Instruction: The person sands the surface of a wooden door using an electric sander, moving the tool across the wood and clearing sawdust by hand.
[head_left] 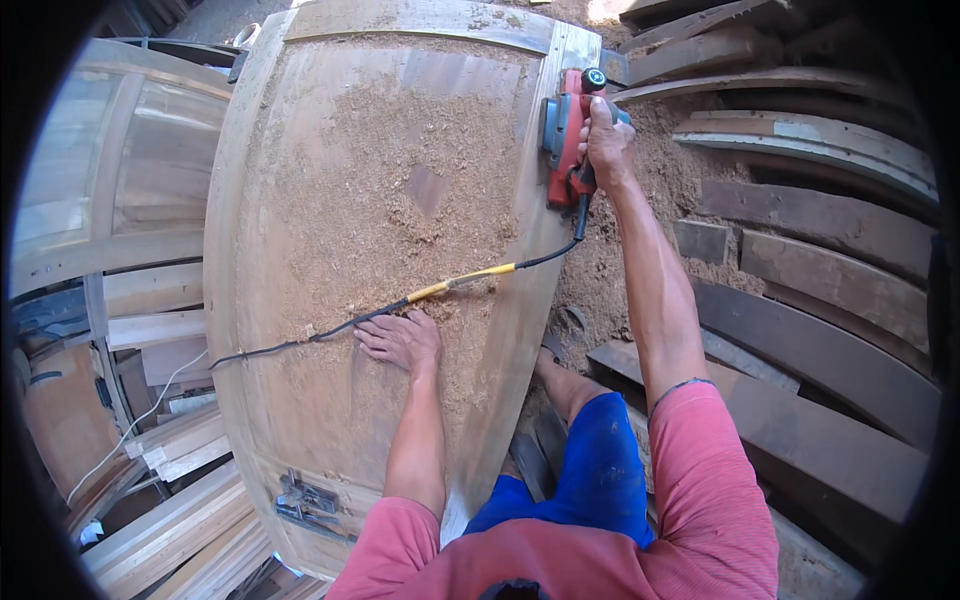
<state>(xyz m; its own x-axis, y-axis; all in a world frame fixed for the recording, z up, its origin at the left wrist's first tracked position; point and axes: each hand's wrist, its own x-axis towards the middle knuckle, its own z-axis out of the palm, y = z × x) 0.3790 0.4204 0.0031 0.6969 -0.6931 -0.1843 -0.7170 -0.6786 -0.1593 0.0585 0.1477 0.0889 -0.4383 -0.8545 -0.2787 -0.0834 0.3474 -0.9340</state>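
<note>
My right hand (605,140) is closed around the handle of a red electric planer (565,135), which sits on the right edge rail of a wooden door (330,400) lying flat, at the door's far right corner. My left hand (402,340) rests open, palm down, on the shaving-strewn panel near the middle, touching the planer's black-and-yellow power cord (450,283), which trails left across the door. The planer's long axis runs along the rail, near to far, its nose pointing away from me toward the far end. To plane well here, I judge the sole should stay flat on the rail with even pressure, the left hand steadying the door, and the cord kept clear behind the tool. Stacked timber (820,290) lies to the right.
</note>
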